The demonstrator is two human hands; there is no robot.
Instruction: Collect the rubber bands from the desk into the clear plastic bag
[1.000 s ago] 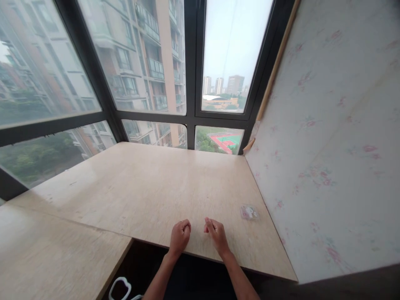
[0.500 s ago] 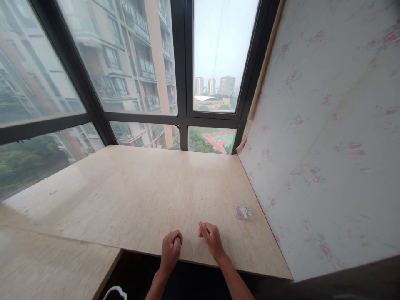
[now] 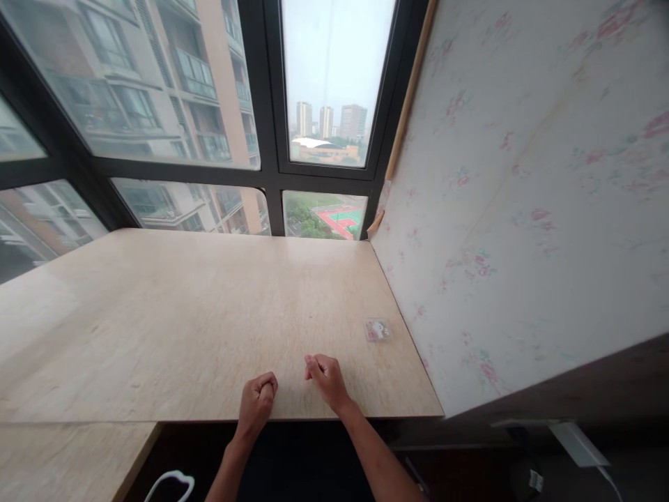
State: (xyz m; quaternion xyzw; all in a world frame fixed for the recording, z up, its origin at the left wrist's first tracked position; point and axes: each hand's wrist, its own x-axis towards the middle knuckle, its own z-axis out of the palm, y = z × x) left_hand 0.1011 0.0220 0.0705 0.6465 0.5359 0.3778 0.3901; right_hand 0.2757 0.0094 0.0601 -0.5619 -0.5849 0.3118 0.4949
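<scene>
My left hand (image 3: 257, 403) is closed in a fist above the front edge of the beige stone-patterned counter (image 3: 209, 314). Its thumb lies against the curled fingers, and no object shows in it. To its right, my right hand (image 3: 327, 378) is also a fist, with its wrist over the counter's edge. A gap separates the two hands. Beyond the right hand, a small clear flat case (image 3: 377, 329) with pink and white contents lies on the counter near the wall, touched by neither hand.
Dark-framed windows (image 3: 272, 125) border the counter's back and left. A flowered wall (image 3: 496, 209) closes off the right side. A white curved object (image 3: 171, 477) sits below the counter at lower left, and a white power strip (image 3: 579, 444) with a cord is at lower right.
The camera view has turned to the right and slightly down, so the scene appears shifted left and up. Both fists keep their shape, and the case stays in place.
</scene>
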